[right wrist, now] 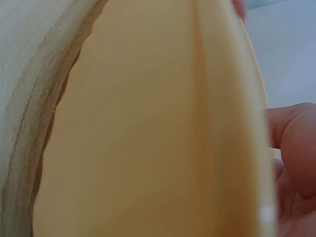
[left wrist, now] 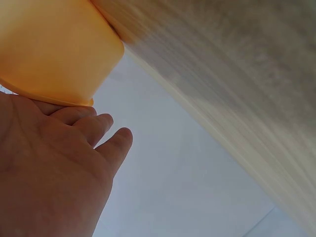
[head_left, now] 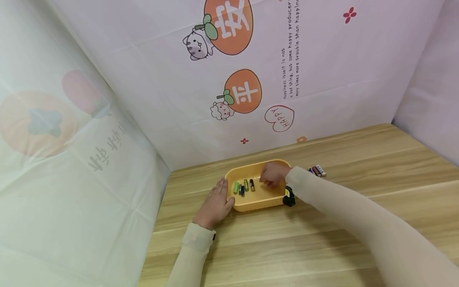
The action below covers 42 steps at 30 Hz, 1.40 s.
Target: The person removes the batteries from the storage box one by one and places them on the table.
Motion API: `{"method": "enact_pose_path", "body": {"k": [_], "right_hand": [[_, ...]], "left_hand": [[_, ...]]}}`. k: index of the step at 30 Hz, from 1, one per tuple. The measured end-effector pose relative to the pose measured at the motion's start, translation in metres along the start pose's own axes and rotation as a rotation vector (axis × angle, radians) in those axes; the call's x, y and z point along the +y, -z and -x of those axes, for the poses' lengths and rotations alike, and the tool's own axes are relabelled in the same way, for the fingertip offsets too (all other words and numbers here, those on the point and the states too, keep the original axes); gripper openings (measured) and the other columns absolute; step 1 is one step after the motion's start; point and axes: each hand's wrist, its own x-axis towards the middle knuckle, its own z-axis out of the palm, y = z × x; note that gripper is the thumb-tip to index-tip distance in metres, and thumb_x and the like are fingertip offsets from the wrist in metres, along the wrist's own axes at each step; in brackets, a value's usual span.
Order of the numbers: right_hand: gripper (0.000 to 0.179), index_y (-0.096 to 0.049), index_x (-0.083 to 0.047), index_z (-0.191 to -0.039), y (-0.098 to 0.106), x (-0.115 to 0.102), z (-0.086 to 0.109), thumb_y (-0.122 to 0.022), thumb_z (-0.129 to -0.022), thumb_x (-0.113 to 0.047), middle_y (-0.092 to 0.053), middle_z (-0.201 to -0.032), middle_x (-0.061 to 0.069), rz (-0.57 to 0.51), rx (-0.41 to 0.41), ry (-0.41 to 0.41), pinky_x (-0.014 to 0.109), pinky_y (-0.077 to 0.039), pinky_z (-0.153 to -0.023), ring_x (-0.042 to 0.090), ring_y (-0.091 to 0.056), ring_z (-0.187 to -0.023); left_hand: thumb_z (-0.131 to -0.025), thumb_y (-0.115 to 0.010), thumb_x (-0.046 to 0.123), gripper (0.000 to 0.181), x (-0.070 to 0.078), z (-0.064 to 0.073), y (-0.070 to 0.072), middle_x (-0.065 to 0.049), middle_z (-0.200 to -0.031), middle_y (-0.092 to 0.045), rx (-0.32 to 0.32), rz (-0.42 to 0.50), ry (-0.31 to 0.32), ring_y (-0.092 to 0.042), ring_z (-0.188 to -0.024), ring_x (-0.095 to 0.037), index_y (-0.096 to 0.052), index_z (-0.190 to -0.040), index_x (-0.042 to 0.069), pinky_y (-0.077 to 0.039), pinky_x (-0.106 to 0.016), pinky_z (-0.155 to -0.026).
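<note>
Right hand [head_left: 274, 174], fingers [head_left: 263, 180] partly hidden, in tray [head_left: 258, 204] near 5 batteries [head_left: 246, 185].

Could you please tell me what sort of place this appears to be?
Probably a screened-off indoor work booth: a cartoon-printed white backdrop rises behind a wood-grain table, where a yellow tray holds batteries.

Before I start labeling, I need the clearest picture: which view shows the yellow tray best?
The head view: it shows the yellow tray nearly whole, inside included. The left wrist view has only part of its outside and rim; the right wrist view, a close-up of one outer wall.
</note>
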Motion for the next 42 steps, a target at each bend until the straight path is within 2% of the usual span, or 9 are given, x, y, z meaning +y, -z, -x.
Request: {"method": "enact_pose_path", "body": {"k": [6, 14, 18, 22, 30, 34, 39, 42], "right_hand": [[0.022, -0.057, -0.003, -0.069, -0.007, -0.001, -0.002, -0.061, -0.09, -0.006, -0.055, -0.065, 0.01, -0.005, 0.017, 0.002, 0.042, -0.056, -0.068, 0.021, -0.053, -0.058], [0.013, -0.067, 0.004, -0.086, -0.016, 0.002, -0.017, -0.063, -0.089, -0.008, -0.061, -0.071, 0.012, -0.033, 0.015, -0.019, 0.037, -0.056, -0.066, 0.021, -0.057, -0.061], [0.013, -0.063, -0.001, -0.075, -0.02, 0.0, -0.019, -0.061, -0.088, -0.004, -0.058, -0.066, 0.01, -0.054, 0.021, -0.019, 0.038, -0.056, -0.065, 0.021, -0.056, -0.059], [0.026, -0.052, -0.006, -0.064, -0.024, -0.006, -0.016, -0.061, -0.089, -0.003, -0.05, -0.06, 0.006, -0.077, 0.005, -0.011, 0.04, -0.056, -0.065, 0.021, -0.053, -0.057], [0.033, -0.048, -0.009, -0.061, -0.03, -0.01, -0.016, -0.062, -0.09, -0.005, -0.048, -0.059, 0.004, -0.089, 0.022, 0.0, 0.038, -0.056, -0.064, 0.019, -0.054, -0.056], [0.034, -0.052, -0.008, -0.059, -0.032, -0.01, -0.022, -0.065, -0.09, -0.008, -0.051, -0.058, 0.005, -0.045, 0.043, -0.013, 0.036, -0.056, -0.062, 0.02, -0.056, -0.055], [0.027, -0.065, 0.002, -0.067, -0.035, -0.012, -0.029, -0.068, -0.089, -0.013, -0.058, -0.059, 0.009, 0.041, 0.078, -0.024, 0.036, -0.057, -0.059, 0.023, -0.063, -0.055], [0.026, -0.068, 0.002, -0.069, -0.036, -0.011, -0.034, -0.069, -0.088, -0.015, -0.059, -0.058, 0.009, 0.06, 0.092, -0.044, 0.036, -0.056, -0.057, 0.023, -0.063, -0.054]], "left_hand": [[-0.103, -0.033, 0.038, 0.068, -0.001, -0.001, -0.002, -0.012, -0.161, -0.009, 0.007, 0.007, 0.001, -0.009, -0.147, -0.023, -0.011, -0.155, 0.001, -0.015, -0.042, -0.116], [-0.103, -0.034, 0.037, 0.068, -0.001, 0.0, 0.0, -0.012, -0.161, -0.009, 0.003, 0.003, 0.009, -0.009, -0.147, -0.023, -0.01, -0.155, 0.001, -0.014, -0.041, -0.116], [-0.103, -0.034, 0.037, 0.068, -0.001, 0.0, 0.001, -0.011, -0.161, -0.008, 0.001, 0.007, 0.012, -0.009, -0.147, -0.023, -0.01, -0.155, 0.001, -0.013, -0.04, -0.116], [-0.102, -0.034, 0.037, 0.068, -0.002, 0.0, -0.001, -0.014, -0.161, -0.011, 0.008, 0.001, 0.003, -0.01, -0.147, -0.023, -0.012, -0.155, 0.0, -0.015, -0.042, -0.116], [-0.103, -0.034, 0.038, 0.068, -0.001, -0.001, -0.001, -0.012, -0.161, -0.01, 0.0, -0.002, 0.009, -0.008, -0.147, -0.021, -0.011, -0.155, 0.001, -0.015, -0.041, -0.116], [-0.102, -0.034, 0.038, 0.068, -0.001, -0.001, -0.002, -0.013, -0.161, -0.011, 0.004, -0.013, 0.003, -0.01, -0.147, -0.023, -0.012, -0.155, 0.0, -0.016, -0.041, -0.116], [-0.102, -0.034, 0.038, 0.068, -0.002, -0.002, -0.002, -0.014, -0.161, -0.011, 0.007, -0.011, 0.001, -0.011, -0.147, -0.024, -0.011, -0.155, 0.0, -0.016, -0.042, -0.116], [-0.102, -0.034, 0.038, 0.068, -0.003, -0.002, -0.002, -0.015, -0.161, -0.012, 0.007, -0.013, -0.003, -0.011, -0.147, -0.025, -0.012, -0.154, 0.0, -0.016, -0.042, -0.116]]}}
